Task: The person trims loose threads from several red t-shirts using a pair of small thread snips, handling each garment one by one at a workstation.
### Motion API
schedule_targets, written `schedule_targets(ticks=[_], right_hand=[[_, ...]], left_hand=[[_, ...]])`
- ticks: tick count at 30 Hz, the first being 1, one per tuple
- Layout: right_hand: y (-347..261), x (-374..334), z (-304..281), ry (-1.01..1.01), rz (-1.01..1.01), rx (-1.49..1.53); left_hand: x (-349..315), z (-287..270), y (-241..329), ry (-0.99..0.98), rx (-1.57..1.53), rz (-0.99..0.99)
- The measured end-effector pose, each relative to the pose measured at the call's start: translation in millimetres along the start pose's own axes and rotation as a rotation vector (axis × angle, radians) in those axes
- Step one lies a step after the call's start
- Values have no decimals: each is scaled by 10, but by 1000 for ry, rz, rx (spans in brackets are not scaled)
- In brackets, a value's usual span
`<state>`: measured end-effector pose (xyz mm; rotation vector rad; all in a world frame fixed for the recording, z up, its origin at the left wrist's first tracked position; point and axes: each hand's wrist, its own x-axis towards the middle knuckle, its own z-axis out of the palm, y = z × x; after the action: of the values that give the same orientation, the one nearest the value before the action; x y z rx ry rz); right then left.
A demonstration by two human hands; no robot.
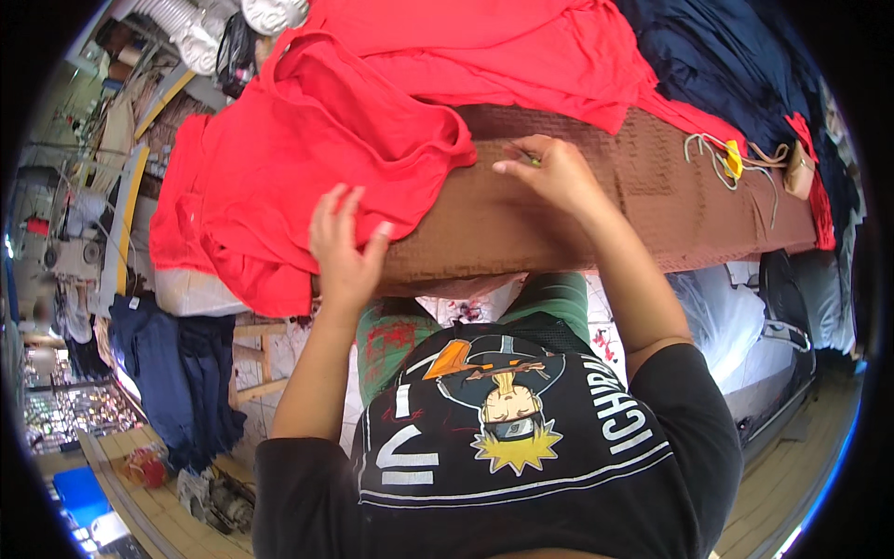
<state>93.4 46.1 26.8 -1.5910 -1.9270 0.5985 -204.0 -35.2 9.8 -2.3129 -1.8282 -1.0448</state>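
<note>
A red garment (307, 140) of soft knit cloth lies loosely folded over the left part of a table covered in brown patterned cloth (521, 219). Over the garment's near edge is my left hand (349, 247), its fingers apart and nothing held in them; whether it touches the cloth I cannot tell. My right hand (554, 172) is just right of the garment, above the brown cover. Its thumb and fingers are closed on a small thing with a yellow-green bit (535, 162), mostly hidden by the fingers.
More red cloth (494, 47) spreads across the back, with dark navy fabric (717, 56) at the far right. Cords with a yellow piece (733, 160) lie near the right end. Dark trousers (182, 373) hang at the left; a pale plastic bag (708, 317) sits below right.
</note>
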Motion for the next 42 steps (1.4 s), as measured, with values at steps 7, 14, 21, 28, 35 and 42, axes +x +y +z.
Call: schedule_targets(ticks=[7,14,21,28,35,42], right_hand=[[93,489,844,114,-133,84],[25,106,-809,556,-180,666],[1662,-110,-1556,688,245,-406],[976,-731,-1003,671,176,-179],[468,-940,-543,438,76,0],[337,-1166,-452,317,-78,-24]], left_hand=[[-238,105,-75,-183,49,93],[-25,-34,-791,-42,227,81],[568,418,-319,-368,-452,35],[408,-563,1135,-746,-1021,62],[38,-1320,2094,-1071,-1751,309],[-70,-1362,2289,-1188,-1795,426]])
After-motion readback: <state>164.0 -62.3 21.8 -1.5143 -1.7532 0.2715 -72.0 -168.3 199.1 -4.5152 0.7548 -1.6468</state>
